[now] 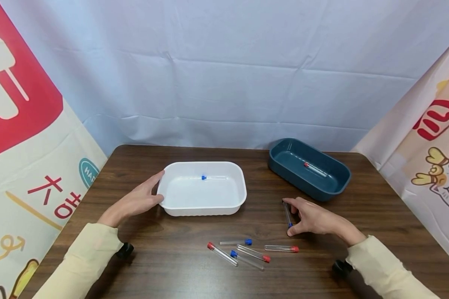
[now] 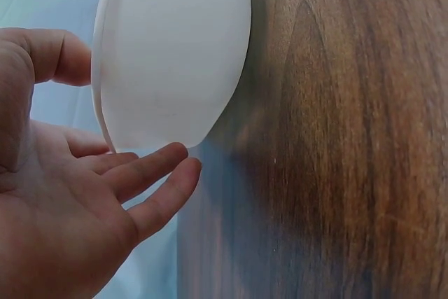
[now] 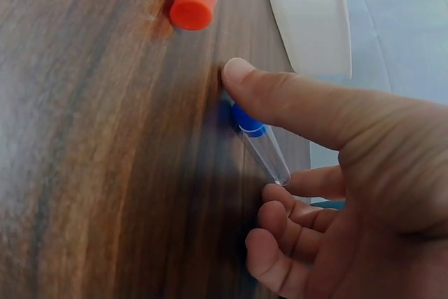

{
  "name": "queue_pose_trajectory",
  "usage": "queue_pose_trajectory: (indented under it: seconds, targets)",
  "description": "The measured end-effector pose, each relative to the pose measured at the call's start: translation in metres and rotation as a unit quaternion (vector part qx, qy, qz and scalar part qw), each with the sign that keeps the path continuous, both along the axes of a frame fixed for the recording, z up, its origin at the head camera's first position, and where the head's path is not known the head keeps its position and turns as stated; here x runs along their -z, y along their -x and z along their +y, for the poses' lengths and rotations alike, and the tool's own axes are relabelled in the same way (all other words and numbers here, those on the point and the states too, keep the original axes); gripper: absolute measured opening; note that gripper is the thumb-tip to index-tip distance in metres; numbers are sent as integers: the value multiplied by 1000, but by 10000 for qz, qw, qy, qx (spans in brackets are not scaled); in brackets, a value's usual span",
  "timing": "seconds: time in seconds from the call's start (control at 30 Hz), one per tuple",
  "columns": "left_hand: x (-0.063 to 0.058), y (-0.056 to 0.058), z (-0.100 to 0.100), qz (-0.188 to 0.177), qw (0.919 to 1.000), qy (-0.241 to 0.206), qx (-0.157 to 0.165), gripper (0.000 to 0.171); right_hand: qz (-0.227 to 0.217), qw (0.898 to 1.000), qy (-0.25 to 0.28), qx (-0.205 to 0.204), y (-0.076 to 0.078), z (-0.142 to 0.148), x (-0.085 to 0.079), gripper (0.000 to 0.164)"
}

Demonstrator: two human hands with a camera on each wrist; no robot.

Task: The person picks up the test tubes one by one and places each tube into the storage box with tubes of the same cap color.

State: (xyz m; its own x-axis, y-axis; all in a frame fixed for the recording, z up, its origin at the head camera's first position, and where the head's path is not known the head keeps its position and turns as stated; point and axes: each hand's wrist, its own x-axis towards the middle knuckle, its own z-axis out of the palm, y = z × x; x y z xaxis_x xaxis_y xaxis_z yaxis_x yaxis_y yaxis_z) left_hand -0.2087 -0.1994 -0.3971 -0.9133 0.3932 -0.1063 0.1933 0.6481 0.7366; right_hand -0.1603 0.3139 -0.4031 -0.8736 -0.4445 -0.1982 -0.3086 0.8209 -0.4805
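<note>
My left hand (image 1: 136, 199) touches the left end of a white plastic tray (image 1: 202, 211), its thumb and index finger spread along the rim. In the left wrist view the other fingers (image 2: 150, 173) lie loosely near the tray's corner. A clear test tube with a blue cap (image 3: 250, 122) is between the thumb and a finger of my right hand (image 1: 314, 216), the thumb at the cap and the finger at the far end. That tube lies low over the wooden table. Inside the white tray is another blue-capped test tube (image 1: 215, 177).
A dark teal tray (image 1: 295, 178) at the back right has a red-capped test tube (image 1: 316, 170) inside. Several loose tubes lie at the front middle, including a red-capped tube (image 1: 282, 248) and a blue-capped tube (image 1: 233, 242). A pale cloth (image 1: 224, 83) hangs behind the table (image 1: 164, 265).
</note>
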Motion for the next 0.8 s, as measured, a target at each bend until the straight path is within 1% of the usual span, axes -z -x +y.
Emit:
queue_pose_trajectory:
  seconds: [0.33, 0.47, 0.67, 0.8]
  targets:
    - [0, -2, 1, 147, 9998, -29, 88, 80, -41, 10000, -44, -22, 4, -1, -1, 94]
    - [-1, -2, 1, 235, 9997, 26, 103, 80, -63, 10000, -39, 6, 5, -1, -1, 93]
    - [-1, -3, 1, 298, 9994, 95, 145, 80, 35, 10000, -12, 41, 5, -2, 0, 90]
    - [0, -3, 0, 313, 9993, 91, 193, 81, 156, 9998, 131, 19, 6, -4, -1, 88]
